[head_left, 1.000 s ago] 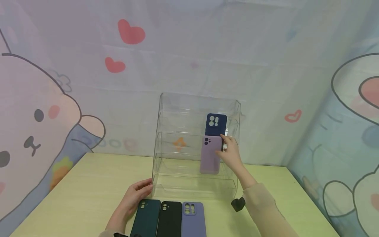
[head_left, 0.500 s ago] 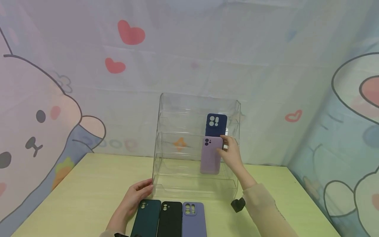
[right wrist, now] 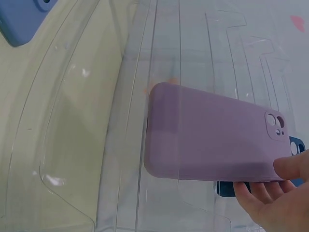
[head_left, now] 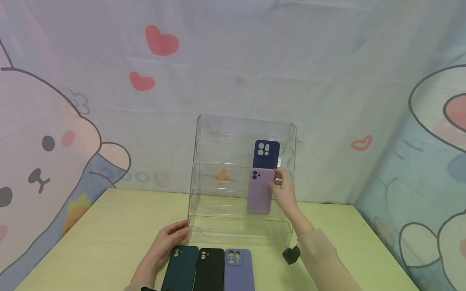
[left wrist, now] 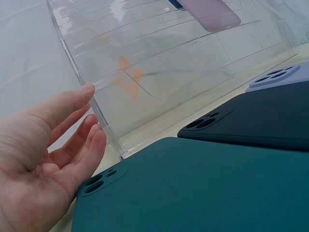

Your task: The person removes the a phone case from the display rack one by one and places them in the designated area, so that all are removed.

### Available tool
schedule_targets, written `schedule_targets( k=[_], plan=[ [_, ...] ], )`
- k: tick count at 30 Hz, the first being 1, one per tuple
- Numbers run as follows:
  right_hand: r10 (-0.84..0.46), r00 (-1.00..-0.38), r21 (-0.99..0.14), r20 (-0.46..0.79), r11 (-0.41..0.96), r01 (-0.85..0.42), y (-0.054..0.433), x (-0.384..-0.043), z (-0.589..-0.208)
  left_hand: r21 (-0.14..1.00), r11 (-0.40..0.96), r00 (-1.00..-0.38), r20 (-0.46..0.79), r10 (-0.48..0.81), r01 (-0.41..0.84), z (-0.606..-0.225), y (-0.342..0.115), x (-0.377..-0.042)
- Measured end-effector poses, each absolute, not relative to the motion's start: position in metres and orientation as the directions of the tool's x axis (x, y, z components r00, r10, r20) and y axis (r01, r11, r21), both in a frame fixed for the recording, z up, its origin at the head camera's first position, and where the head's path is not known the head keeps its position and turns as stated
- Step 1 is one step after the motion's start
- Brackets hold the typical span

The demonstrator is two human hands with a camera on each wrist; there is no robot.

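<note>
A clear tiered display rack stands on the table. My right hand holds a lilac phone case upright at the rack's middle tiers. In the right wrist view, the thumb lies on the front of the lilac case near its camera cutout, with the fingers behind its edge. Partly covered by it, a navy phone case stands one tier higher. My left hand rests against the rack's lower left side. In the left wrist view, its thumb tip touches the rack's side edge and the other fingers are loosely bent.
In front of the rack lie a dark teal phone case, a black phone case and a periwinkle phone case, side by side. The pale table reaches back to a printed cloth backdrop.
My right thumb and fingertips have shifted slightly along the right edge of the lilac case. The left hand, the rack and the cases on the table look unmoved.
</note>
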State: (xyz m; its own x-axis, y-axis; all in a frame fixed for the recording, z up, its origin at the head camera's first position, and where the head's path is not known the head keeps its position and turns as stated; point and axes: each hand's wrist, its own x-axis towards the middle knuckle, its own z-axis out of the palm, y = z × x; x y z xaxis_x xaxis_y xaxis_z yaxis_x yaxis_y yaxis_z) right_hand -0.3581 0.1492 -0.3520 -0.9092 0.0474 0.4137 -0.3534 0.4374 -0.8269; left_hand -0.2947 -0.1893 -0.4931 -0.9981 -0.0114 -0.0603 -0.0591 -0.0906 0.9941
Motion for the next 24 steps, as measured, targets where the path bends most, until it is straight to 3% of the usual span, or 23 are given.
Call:
schedule_targets(
  k=[24],
  plan=[
    [0.108,-0.94,-0.905,0.323,0.326,-0.273,0.1537,-0.3589,-0.3588,0.994,-0.083,-0.998,-0.066,-0.014,-0.065,-0.4936,-0.1893,-0.2955]
  ],
)
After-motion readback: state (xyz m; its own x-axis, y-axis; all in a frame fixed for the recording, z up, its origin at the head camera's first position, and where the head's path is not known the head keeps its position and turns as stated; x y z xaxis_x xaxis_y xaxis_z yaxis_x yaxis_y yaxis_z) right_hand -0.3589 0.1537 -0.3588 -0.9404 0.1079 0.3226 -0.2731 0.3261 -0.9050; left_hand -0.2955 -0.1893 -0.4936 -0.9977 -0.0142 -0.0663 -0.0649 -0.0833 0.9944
